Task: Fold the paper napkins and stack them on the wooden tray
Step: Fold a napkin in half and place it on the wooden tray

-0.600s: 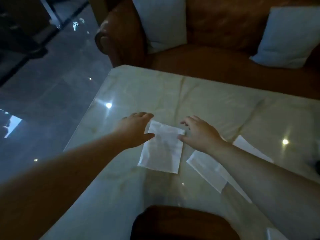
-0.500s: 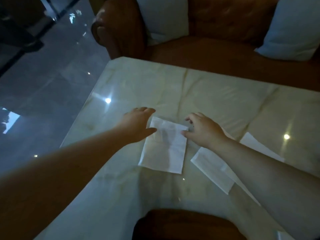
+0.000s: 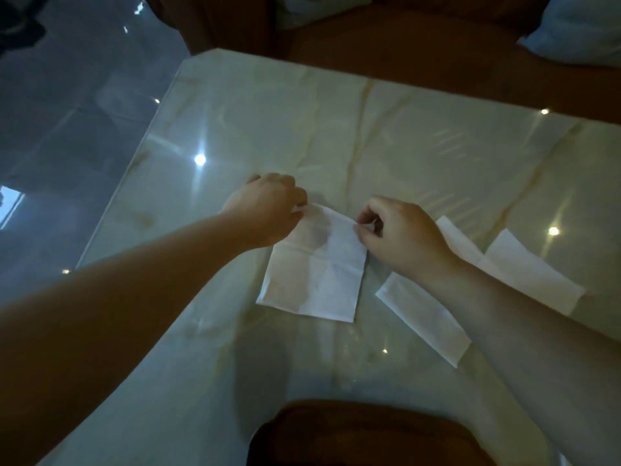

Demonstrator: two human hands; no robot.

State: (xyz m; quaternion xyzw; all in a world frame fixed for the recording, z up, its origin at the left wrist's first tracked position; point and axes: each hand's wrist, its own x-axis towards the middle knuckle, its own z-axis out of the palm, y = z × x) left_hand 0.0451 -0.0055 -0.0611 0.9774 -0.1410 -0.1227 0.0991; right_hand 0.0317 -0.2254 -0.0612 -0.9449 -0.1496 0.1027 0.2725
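Observation:
A white paper napkin (image 3: 316, 280) lies flat on the glossy marble table (image 3: 386, 139), its far edge lifted a little. My left hand (image 3: 268, 210) pinches the far left corner. My right hand (image 3: 400, 233) pinches the far right corner. Under my right forearm a second white napkin (image 3: 423, 317) lies flat, and a third napkin (image 3: 524, 270) shows beyond the arm. The dark brown wooden tray (image 3: 363, 432) sits at the near edge of the table, with nothing visible on it.
A brown leather sofa (image 3: 420, 45) with pale cushions (image 3: 578, 31) stands beyond the table's far edge. The table's left edge drops to a shiny grey tiled floor (image 3: 74, 122). The room is dim, with ceiling lights reflected in the tabletop.
Both hands went from resting flat beside the napkin to pinching its far corners, and the far edge has come up off the table. The camera has tilted downward.

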